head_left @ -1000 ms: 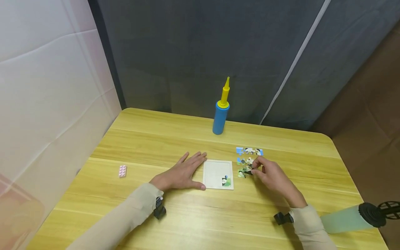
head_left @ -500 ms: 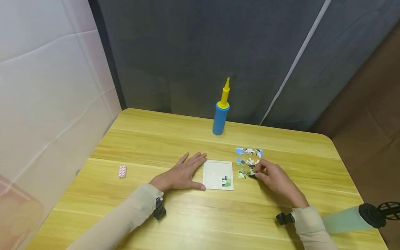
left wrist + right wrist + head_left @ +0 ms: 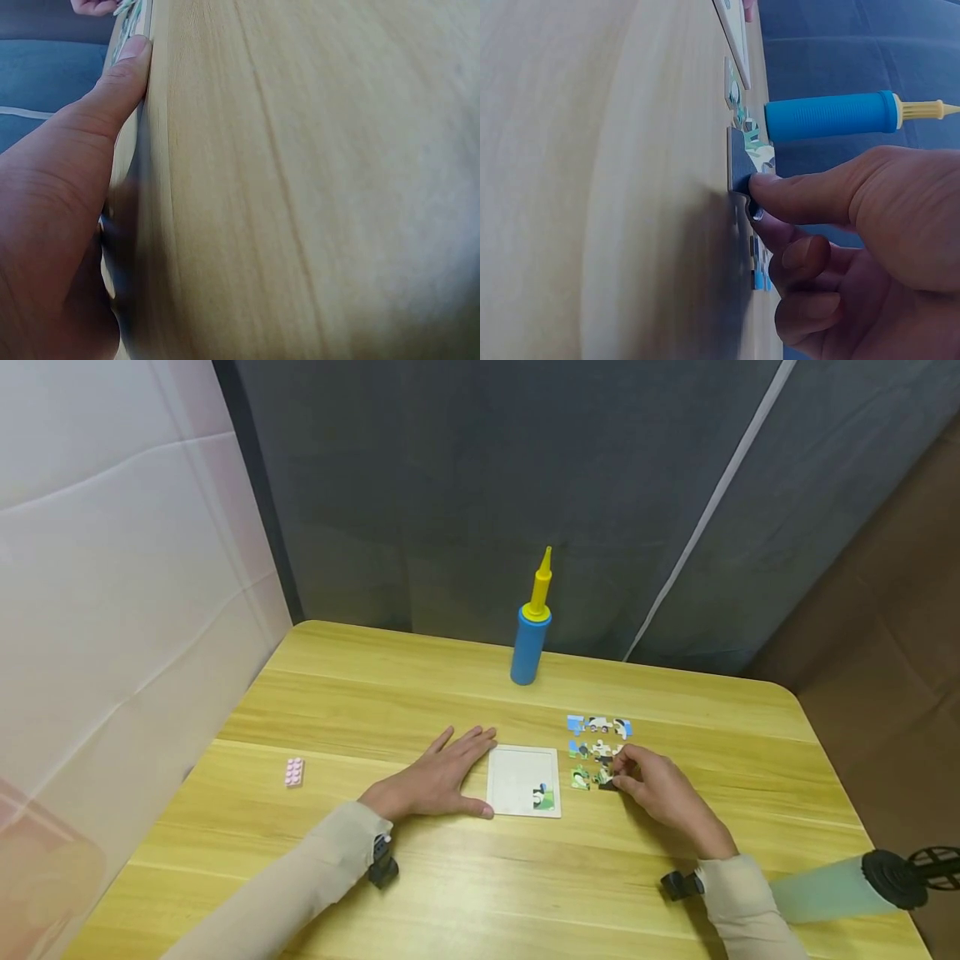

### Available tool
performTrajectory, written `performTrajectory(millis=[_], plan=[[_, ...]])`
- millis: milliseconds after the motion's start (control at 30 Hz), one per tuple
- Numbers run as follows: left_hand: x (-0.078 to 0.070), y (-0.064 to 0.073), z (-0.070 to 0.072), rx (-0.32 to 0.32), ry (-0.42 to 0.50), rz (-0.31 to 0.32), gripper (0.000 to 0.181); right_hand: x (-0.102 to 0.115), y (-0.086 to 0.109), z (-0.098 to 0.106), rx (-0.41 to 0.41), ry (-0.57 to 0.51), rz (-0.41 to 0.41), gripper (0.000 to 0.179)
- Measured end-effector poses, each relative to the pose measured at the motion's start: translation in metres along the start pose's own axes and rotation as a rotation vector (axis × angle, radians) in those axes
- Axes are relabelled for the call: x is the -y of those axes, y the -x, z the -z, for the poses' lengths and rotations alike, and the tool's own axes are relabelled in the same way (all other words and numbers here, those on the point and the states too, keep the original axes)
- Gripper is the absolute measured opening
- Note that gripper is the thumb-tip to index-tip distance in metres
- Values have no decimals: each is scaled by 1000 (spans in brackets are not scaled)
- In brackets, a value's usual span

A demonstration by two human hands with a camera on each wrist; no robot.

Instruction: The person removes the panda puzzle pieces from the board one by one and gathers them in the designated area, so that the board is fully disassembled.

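My left hand [image 3: 438,777] rests with spread fingers along the left side of a white puzzle tray [image 3: 513,772]; its thumb [image 3: 124,79] shows at the edge in the left wrist view. One green, white and black puzzle piece [image 3: 546,797] lies in the tray's near right corner. Right of the tray, my right hand [image 3: 660,785] pinches a dark-and-green puzzle piece [image 3: 740,163] between thumb and fingers, low at the tabletop. Other loose puzzle pieces [image 3: 598,724] lie in rough rows beyond and left of this hand, some partly hidden by its fingers.
A blue hand pump [image 3: 528,647] with a yellow nozzle stands upright behind the tray. A pink toy brick [image 3: 294,772] lies far left. Beside my right forearm is a pale green cylinder [image 3: 832,889] with a black top. Dark cloth [image 3: 450,527] hangs behind the table.
My right hand has shifted slightly right with the dark-and-green puzzle piece, uncovering the green piece to its left; it has since almost stopped. My left hand and the tray have stayed put.
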State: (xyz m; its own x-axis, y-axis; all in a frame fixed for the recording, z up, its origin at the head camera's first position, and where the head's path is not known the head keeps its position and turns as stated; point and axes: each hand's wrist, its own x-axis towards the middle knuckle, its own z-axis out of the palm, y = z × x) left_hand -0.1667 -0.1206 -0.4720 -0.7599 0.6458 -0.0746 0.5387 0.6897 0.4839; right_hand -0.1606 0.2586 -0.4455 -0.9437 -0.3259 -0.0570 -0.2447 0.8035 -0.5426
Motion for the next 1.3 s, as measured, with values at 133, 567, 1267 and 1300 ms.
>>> performTrajectory(millis=[133, 567, 1267, 1300], plan=[[-1, -1, 0, -4, -3, 3, 111, -1, -2, -1, -1, 7, -10, 6], [0, -1, 0, 0, 1, 7, 112, 1, -1, -3, -67, 37, -11, 9], [0, -2, 0, 2, 4, 7, 112, 47, -7, -24, -17, 57, 136, 10], [0, -2, 0, 1, 4, 7, 112, 48, -7, -28, -8, 65, 148, 10]])
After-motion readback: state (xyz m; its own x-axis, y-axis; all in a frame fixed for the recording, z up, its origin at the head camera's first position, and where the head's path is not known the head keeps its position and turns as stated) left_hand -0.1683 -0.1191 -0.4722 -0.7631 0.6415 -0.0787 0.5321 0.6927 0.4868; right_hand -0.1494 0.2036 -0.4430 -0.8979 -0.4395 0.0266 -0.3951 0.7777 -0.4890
